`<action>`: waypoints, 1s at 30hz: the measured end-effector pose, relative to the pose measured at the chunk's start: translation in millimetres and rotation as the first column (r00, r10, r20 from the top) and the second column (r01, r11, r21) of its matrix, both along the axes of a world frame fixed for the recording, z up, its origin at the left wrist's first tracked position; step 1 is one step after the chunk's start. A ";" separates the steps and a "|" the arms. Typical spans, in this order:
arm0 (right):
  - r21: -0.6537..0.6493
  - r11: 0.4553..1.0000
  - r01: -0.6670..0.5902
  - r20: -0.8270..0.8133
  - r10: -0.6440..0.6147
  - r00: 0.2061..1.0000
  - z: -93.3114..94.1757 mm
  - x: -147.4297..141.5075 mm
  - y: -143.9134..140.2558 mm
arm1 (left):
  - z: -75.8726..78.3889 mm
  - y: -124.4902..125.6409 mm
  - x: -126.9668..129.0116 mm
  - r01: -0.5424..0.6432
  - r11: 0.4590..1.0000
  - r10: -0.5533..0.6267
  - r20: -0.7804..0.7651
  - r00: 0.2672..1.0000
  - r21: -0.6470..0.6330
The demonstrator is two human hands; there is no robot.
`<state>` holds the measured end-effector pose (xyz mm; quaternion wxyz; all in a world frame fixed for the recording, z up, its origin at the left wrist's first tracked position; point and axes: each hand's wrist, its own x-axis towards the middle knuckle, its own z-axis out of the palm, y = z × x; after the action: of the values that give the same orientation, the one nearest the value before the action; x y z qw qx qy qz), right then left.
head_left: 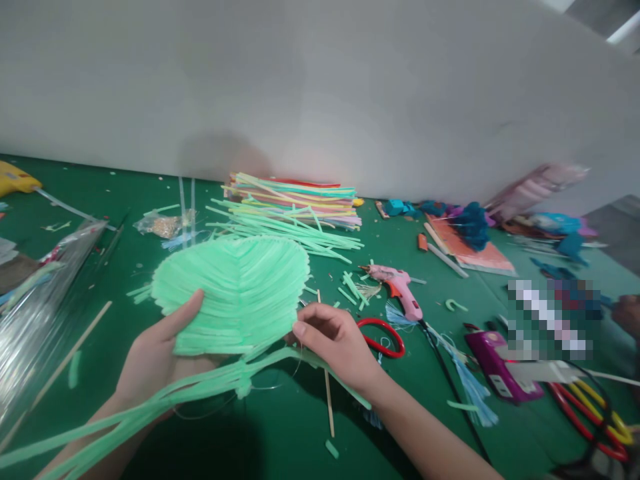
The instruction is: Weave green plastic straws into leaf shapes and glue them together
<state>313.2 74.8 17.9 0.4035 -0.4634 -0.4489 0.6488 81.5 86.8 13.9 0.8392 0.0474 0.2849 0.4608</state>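
Note:
A mint-green leaf [250, 287] made of fuzzy pipe cleaners, with scalloped edges and a centre vein, is held up in front of me. My left hand [155, 353] grips it from the left, thumb on top and fingers underneath. At its lower right edge, my right hand [330, 340] pinches the rim between thumb and fingers. Long green pipe-cleaner stems [165, 398] leave a knot at the leaf's base and trail to the lower left, with one end passing under my right hand. A thin clear strand loops below the knot.
Bundles of coloured pipe cleaners [300, 200] lie against the wall. To the right are a pink glue gun [400, 287], red-handled scissors [383, 337] and a purple device [500, 367]. Clear plastic film [55, 313] and a wooden stick [73, 353] lie left. Another person's hand [627, 317] shows far right.

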 end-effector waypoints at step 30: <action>0.141 0.988 -0.061 0.186 0.034 0.982 -6.6 -5.8 -1.9 | 9.4 -1.2 6.0 0.086 0.996 -0.088 -0.061 0.994 -0.035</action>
<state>307.3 72.9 11.3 0.3778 -0.4793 -0.5413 0.5784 87.5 85.6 23.3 0.8499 0.0607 0.3160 0.4173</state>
